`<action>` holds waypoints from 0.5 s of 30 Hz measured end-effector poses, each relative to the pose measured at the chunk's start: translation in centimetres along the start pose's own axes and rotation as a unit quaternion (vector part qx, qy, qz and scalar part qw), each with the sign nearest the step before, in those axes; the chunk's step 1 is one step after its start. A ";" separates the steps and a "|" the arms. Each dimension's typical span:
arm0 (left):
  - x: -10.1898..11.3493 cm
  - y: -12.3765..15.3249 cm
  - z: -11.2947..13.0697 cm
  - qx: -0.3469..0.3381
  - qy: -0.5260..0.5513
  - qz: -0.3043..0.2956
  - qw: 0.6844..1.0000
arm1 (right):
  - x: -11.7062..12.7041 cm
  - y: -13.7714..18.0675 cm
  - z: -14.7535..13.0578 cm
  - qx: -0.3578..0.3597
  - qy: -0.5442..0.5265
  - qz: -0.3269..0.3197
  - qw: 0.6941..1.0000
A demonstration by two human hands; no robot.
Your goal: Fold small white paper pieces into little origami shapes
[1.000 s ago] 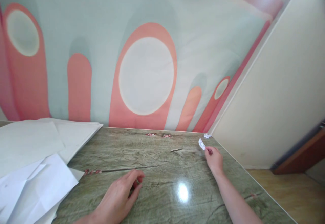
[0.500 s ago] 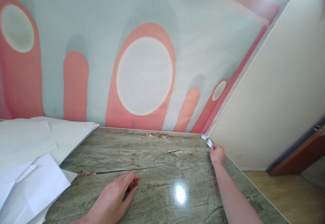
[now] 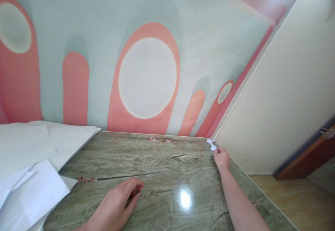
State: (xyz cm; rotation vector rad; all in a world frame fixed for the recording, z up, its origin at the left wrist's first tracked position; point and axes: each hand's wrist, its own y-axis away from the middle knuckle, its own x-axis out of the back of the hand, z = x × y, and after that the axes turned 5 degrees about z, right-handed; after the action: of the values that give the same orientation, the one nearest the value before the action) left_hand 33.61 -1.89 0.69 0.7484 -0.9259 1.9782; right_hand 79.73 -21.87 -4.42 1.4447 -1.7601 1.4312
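My right hand [image 3: 222, 157] reaches to the far right corner of the green wood-grain table [image 3: 162, 175]. Its fingers are pinched on a small white paper scrap [image 3: 213, 147]. A second small white scrap [image 3: 209, 141] lies at the corner, touching or just beside the first. My left hand [image 3: 115, 204] rests on the table near the front, fingers loosely curled and touching the surface, with nothing visibly in it.
A loose pile of white paper sheets [image 3: 31, 164] covers the table's left side. A patterned pink and pale green wall [image 3: 146, 66] backs the table. A cream wall [image 3: 282, 101] stands right, with wooden floor [image 3: 295, 196] below the table's right edge.
My right hand has carried the small scrap from the table's right side further back to the far right corner, next to the other scrap. My left hand stays in place.
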 end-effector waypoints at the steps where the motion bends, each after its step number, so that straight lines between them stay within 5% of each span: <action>1: 0.0 0.0 0.0 -0.001 0.000 -0.001 1.000 | 0.1 0.1 -0.1 -0.003 0.002 -0.006 1.000; 15: 0.0 0.0 -0.1 0.000 0.012 0.008 1.000 | 0.6 0.2 -0.3 -0.043 0.013 -0.002 0.999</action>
State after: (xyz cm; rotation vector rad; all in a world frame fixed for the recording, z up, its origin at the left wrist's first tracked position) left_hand 33.59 -1.79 0.60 0.7172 -0.9198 1.9967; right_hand 79.25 -21.93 -3.91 1.3799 -1.7797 1.3499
